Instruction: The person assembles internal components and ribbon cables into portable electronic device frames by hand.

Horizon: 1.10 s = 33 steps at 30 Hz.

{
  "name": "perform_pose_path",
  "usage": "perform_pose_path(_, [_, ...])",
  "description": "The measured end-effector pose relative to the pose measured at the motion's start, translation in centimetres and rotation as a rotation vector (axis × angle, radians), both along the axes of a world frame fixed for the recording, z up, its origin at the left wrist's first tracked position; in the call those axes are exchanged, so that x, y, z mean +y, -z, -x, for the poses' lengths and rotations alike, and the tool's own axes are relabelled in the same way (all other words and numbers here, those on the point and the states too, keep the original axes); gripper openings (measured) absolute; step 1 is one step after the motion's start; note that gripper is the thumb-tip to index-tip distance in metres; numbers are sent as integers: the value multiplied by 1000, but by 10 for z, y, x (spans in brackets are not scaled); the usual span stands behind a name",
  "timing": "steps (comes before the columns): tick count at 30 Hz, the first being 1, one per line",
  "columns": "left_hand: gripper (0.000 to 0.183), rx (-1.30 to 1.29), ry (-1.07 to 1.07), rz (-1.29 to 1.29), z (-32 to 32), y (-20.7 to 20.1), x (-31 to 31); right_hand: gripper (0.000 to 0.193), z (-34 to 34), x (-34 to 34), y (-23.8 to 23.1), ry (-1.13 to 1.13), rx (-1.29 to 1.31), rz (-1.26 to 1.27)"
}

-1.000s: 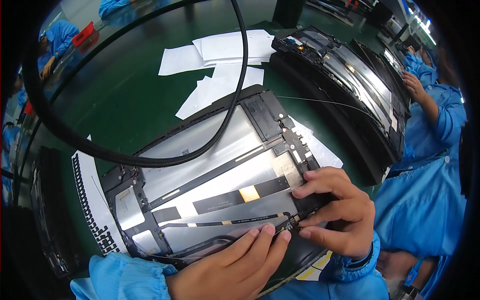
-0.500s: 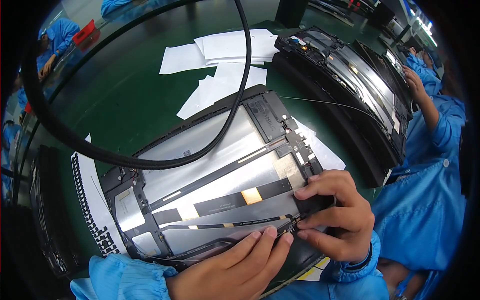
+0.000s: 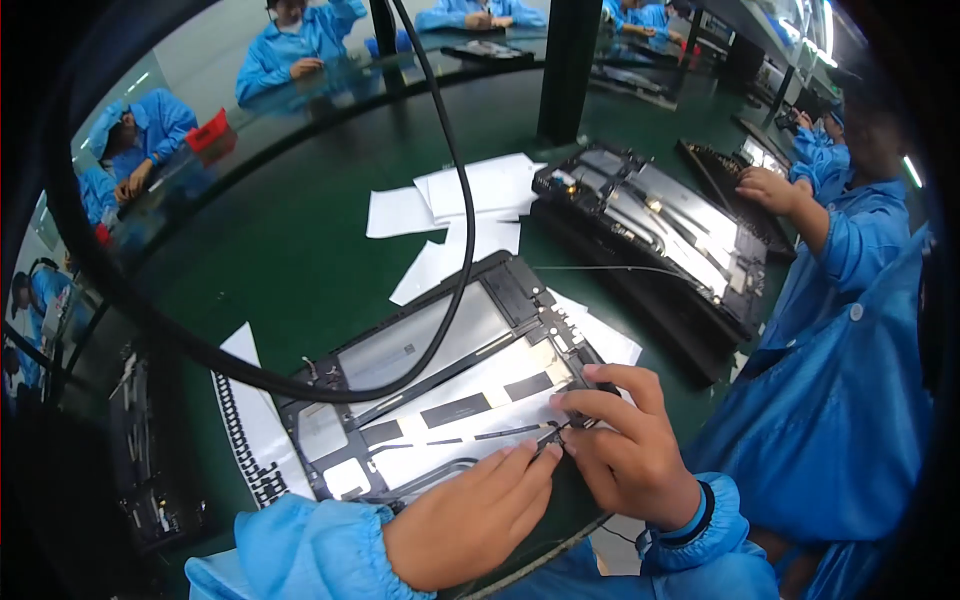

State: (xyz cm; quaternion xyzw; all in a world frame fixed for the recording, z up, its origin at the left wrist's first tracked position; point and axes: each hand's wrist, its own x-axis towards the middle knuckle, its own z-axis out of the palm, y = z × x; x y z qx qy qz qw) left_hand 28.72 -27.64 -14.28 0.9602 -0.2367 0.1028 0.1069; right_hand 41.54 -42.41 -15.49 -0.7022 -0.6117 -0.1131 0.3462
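Panel: open black-framed display back [image 3: 440,390] lying flat on the green counter [image 3: 300,250], just before the person.
Left hand [image 3: 470,520]: fingers nearly closed, pinching a thin black cable [image 3: 500,433] on the panel.
Right hand [image 3: 625,445]: fingers curled, pinching the cable's end beside it.

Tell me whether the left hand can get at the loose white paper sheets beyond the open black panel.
Probably yes: the left hand rests on the open black panel; only a hanging black cable crosses toward the white paper sheets.
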Motion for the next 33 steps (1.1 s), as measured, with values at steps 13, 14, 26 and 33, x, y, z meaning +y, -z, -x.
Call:
perform_pose_path(13, [44, 74, -577, 42, -8, -18, 111, 36, 93, -4, 7, 189, 242, -4])
perform_pose_path(14, [47, 204, -651, 82, -14, -14, 122, 36, 96, 3, 9, 179, 240, -21])
perform_pose_path(26, [59, 414, -773, 211, -7, -49, 138, 64, 104, 32, 6, 249, 444, -256])
perform_pose_path(33, [41, -40, -911, 609, 61, -96, 149, 58, 77, 106, -36, -281, 761, -549])
